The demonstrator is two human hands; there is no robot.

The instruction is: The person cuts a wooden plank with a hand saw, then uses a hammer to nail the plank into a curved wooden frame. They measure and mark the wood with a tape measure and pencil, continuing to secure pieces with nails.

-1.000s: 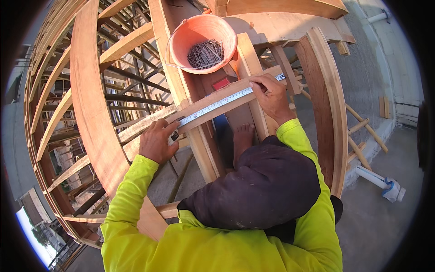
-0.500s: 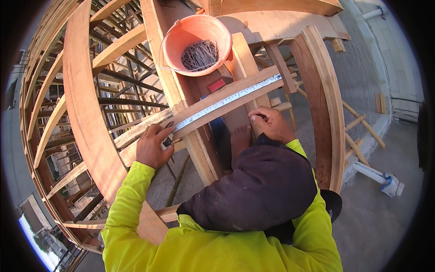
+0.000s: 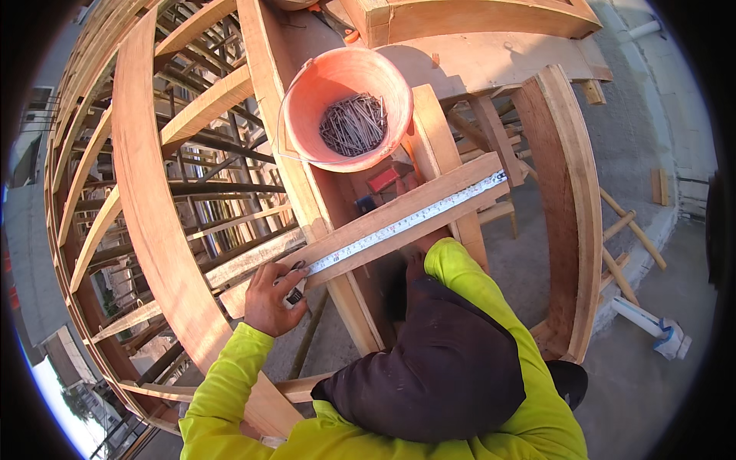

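A short wooden board (image 3: 399,201) lies slantwise across two parallel beams. The extended blade of a tape measure (image 3: 294,293) runs along it, with its end at the board's right end. My left hand (image 3: 268,303) is closed around the tape's case at the board's left end. My right hand (image 3: 431,240) reaches under the board between the beams; its wrist shows, but the fingers are mostly hidden. Beyond the board, near where that hand reaches, lies a small red object (image 3: 383,181) whose kind I cannot make out.
An orange bucket (image 3: 345,69) of nails (image 3: 354,124) stands on the beams just beyond the board. Curved timber frames (image 3: 157,192) rise at the left, above dark poles. At the right stand another curved frame (image 3: 571,215) and a white pipe (image 3: 636,314) with a wrapped end.
My right hand has left the beam beside the board and gone down under it. My left hand stays on the tape case. The whole view has shifted slightly.
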